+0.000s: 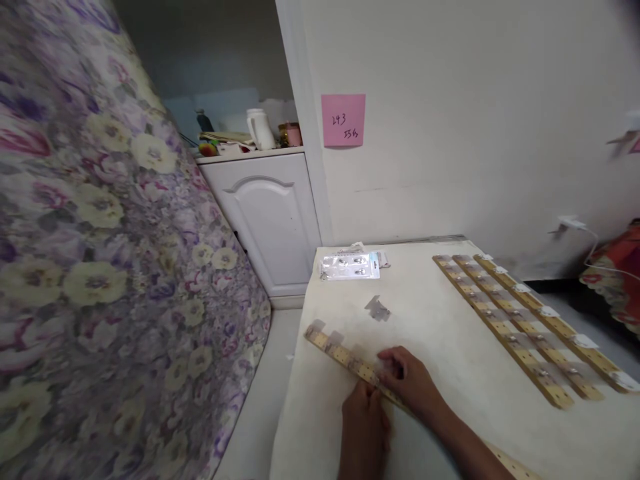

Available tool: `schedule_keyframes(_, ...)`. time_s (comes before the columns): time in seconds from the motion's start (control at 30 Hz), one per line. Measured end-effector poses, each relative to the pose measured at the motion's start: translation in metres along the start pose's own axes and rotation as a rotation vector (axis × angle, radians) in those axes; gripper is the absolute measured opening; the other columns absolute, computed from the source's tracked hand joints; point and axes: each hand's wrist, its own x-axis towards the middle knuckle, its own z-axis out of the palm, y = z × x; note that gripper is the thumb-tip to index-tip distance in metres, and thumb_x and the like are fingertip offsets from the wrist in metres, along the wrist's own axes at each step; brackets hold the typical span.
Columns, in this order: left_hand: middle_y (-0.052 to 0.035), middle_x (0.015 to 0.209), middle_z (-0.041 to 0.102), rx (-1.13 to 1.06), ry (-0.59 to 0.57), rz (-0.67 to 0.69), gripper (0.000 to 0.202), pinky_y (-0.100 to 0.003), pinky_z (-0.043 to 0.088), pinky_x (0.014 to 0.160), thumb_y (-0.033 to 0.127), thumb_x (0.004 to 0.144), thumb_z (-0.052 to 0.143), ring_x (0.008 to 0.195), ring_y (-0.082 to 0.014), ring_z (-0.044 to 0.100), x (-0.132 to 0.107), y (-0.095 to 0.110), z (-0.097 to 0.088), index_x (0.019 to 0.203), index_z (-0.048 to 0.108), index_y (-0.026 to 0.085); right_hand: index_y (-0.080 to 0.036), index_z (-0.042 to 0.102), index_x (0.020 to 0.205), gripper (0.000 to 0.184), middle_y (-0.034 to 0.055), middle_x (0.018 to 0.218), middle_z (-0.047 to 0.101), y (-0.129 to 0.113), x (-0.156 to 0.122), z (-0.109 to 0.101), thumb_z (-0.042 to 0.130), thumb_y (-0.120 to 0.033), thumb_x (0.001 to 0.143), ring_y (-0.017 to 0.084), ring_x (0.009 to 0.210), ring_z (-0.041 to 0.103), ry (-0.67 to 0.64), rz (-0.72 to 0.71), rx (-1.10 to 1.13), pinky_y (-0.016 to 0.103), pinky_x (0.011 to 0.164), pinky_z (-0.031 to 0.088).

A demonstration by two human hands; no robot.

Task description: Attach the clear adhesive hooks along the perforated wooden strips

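Note:
A narrow wooden strip (340,355) with small holes lies slantwise on the white table, with several clear plastic pieces with small metal parts along it. My left hand (363,413) is closed at its near edge, thumb and fingertips gripping the strip. Just to the right, my right hand (410,380) bends over the strip with its fingers pinched close to the wood. Whatever lies between those fingertips is too small and hidden to name. A few loose clear pieces (379,309) rest on the table beyond the strip.
At the right stand three similar fitted wooden strips (505,327) side by side. Clear packaging with hooks (350,265) lies at the table's back edge. Another strip (510,461) shows under my right forearm. A floral curtain (125,267) hangs left; a white cabinet (265,227) stands behind.

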Motion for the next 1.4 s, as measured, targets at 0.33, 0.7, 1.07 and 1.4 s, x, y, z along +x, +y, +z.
schedule_keyframes(0.33, 0.0076, 0.038, 0.043, -0.008, 0.019, -0.008, 0.015, -0.021, 0.026, 0.032, 0.025, 0.077, 0.041, 0.028, -0.0105, 0.036, 0.001, -0.008, 0.002, 0.063, 0.045, 0.023, -0.022, 0.063, 0.088, 0.027, -0.0015, 0.077, 0.062, 0.005, 0.006, 0.003, 0.06, -0.022, 0.061, 0.016, 0.071, 0.056, -0.02, 0.076, 0.022, 0.026, 0.065, 0.042)
schedule_keyframes(0.7, 0.0075, 0.039, 0.044, 0.053, 0.031, 0.032, 0.019, -0.021, 0.028, 0.034, 0.021, 0.081, 0.04, 0.032, -0.0101, 0.039, -0.009, 0.002, -0.002, 0.063, 0.046, 0.022, -0.019, 0.064, 0.09, 0.03, 0.0005, 0.083, 0.063, 0.005, 0.009, 0.003, 0.062, -0.02, 0.06, 0.015, 0.073, 0.056, -0.022, 0.049, 0.056, 0.025, 0.067, 0.042)
schedule_keyframes(1.07, 0.0097, 0.041, 0.043, -0.053, -0.028, 0.098, 0.019, -0.018, 0.02, 0.03, 0.028, 0.082, 0.04, 0.028, -0.0062, 0.031, -0.009, -0.02, -0.005, 0.065, 0.04, 0.023, -0.018, 0.063, 0.084, 0.023, -0.0036, 0.06, 0.058, 0.014, 0.03, -0.018, 0.051, -0.034, 0.074, 0.012, 0.052, 0.053, 0.112, 0.079, 0.204, 0.022, 0.051, 0.041)
schedule_keyframes(1.4, 0.0095, 0.04, 0.044, 0.0, -0.076, 0.084, 0.018, -0.019, 0.02, 0.028, 0.033, 0.082, 0.043, 0.026, -0.0063, 0.032, 0.007, -0.034, -0.005, 0.067, 0.041, 0.023, -0.019, 0.062, 0.078, 0.016, -0.0052, 0.055, 0.057, 0.009, 0.098, -0.016, 0.053, -0.029, 0.07, 0.01, 0.044, 0.049, 0.244, 0.162, 0.17, 0.021, 0.046, 0.038)
